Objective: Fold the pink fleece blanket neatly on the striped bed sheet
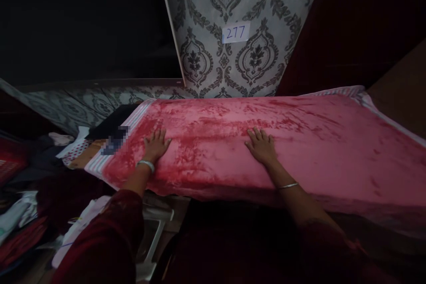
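Note:
A pink plush blanket [213, 155] with darker red brushed patches covers a long table-like surface in front of me. A pale striped border runs along its left side and shows again at the far right corner. My left hand [156, 145] rests flat on the left part of the blanket, fingers spread. Nearer the middle, my right hand [261, 145] lies palm down on the plush, its fingers also apart. Neither hand grips anything. What lies under the blanket is hidden.
Behind the blanket stands a patterned wall with a paper marked 277 [236, 32]. A large dark screen [89, 26] fills the upper left. Piled clothes [25, 226] lie at the lower left. A pale metal frame [155, 235] stands below the front edge.

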A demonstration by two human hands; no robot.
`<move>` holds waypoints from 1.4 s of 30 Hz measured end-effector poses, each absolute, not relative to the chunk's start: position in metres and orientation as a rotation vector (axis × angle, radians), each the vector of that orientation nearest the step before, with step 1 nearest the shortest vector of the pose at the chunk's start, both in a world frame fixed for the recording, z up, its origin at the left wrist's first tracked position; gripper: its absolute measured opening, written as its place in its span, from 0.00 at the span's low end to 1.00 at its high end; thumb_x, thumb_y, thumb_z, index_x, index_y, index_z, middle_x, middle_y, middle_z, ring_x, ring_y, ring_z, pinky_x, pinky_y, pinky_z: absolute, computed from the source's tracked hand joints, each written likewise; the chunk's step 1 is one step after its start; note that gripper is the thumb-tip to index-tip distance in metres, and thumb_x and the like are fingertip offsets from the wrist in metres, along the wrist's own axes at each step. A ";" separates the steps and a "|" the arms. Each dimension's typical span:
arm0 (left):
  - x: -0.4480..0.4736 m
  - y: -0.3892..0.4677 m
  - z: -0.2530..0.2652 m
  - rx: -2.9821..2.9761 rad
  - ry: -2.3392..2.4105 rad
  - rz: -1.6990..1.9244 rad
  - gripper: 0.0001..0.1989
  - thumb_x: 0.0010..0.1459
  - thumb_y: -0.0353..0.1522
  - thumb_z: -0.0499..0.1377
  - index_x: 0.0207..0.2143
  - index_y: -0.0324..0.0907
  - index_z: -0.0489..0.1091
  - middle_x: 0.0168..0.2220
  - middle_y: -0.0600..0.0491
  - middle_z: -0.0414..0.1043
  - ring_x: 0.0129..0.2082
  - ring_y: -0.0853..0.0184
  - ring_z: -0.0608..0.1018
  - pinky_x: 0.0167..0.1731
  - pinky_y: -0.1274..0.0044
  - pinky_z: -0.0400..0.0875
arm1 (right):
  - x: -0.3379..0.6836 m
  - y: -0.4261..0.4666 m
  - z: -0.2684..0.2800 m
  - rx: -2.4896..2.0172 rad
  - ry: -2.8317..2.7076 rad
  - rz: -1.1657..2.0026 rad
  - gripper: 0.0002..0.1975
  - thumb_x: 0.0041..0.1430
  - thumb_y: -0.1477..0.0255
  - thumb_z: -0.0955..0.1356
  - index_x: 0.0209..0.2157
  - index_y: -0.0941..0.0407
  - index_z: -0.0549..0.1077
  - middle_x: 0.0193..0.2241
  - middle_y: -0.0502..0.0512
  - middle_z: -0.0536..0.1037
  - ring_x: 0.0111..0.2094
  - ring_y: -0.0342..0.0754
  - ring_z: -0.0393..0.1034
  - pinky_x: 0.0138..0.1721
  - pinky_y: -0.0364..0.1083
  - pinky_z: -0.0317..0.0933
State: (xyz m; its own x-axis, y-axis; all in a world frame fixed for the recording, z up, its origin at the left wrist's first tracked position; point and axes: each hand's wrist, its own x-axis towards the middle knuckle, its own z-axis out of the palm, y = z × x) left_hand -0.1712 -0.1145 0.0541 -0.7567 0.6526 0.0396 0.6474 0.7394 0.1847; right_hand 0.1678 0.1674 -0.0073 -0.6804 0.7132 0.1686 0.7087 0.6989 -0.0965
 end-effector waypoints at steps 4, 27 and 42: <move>-0.157 -0.121 0.060 0.891 2.990 0.320 0.36 0.67 0.47 0.44 0.73 0.42 0.51 0.74 0.41 0.46 0.73 0.36 0.44 0.64 0.36 0.38 | 0.168 0.169 -0.012 -1.135 -2.692 0.030 0.31 0.72 0.56 0.53 0.71 0.49 0.57 0.72 0.58 0.54 0.71 0.62 0.46 0.66 0.69 0.46; -0.141 -0.206 0.044 0.752 3.088 -0.041 0.34 0.71 0.46 0.41 0.72 0.39 0.52 0.74 0.42 0.49 0.73 0.52 0.53 0.69 0.52 0.49 | 0.172 0.172 -0.020 -1.118 -2.689 0.020 0.32 0.71 0.55 0.52 0.70 0.51 0.59 0.72 0.61 0.56 0.71 0.63 0.48 0.65 0.69 0.49; -0.186 -0.142 0.044 1.189 2.859 0.052 0.33 0.71 0.45 0.44 0.74 0.46 0.47 0.76 0.47 0.41 0.75 0.53 0.45 0.68 0.47 0.43 | 0.174 0.174 -0.027 -1.085 -2.686 -0.081 0.32 0.71 0.56 0.52 0.70 0.52 0.60 0.70 0.61 0.59 0.69 0.64 0.52 0.63 0.68 0.54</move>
